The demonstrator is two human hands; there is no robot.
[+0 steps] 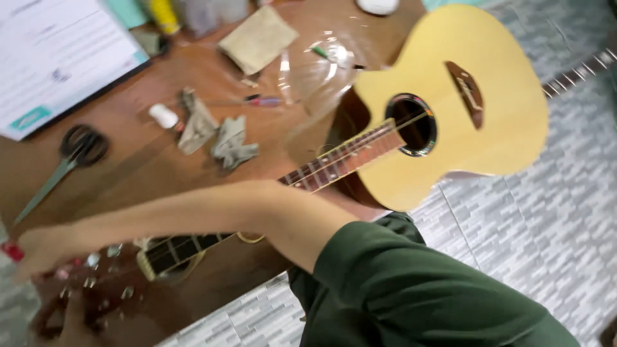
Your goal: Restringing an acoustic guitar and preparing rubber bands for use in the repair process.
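A pale acoustic guitar (pixel 463 103) lies face up across a brown wooden table (pixel 148 173), with its neck (pixel 340 157) running down to the left. Its dark headstock (pixel 103 289), with shiny tuning pegs, sits at the lower left and is blurred. My right arm, in a green sleeve, crosses over the neck. My right hand (pixel 38 250) is closed around a small red tool (pixel 9 250) just above the headstock. My left hand (pixel 67 321) is at the bottom left, blurred, and looks wrapped around the headstock's end from below.
Black-handled scissors (pixel 77 151) lie left of the neck, and printed sheets (pixel 51 58) sit at the top left. Grey rags (pixel 218 138), a small white spool (pixel 164 115), a pen-like tool (pixel 263 101), a beige cloth (pixel 257 38) and a clear plastic lid (pixel 321 71) lie mid-table. Grey tiled floor (pixel 546 225) shows at the right.
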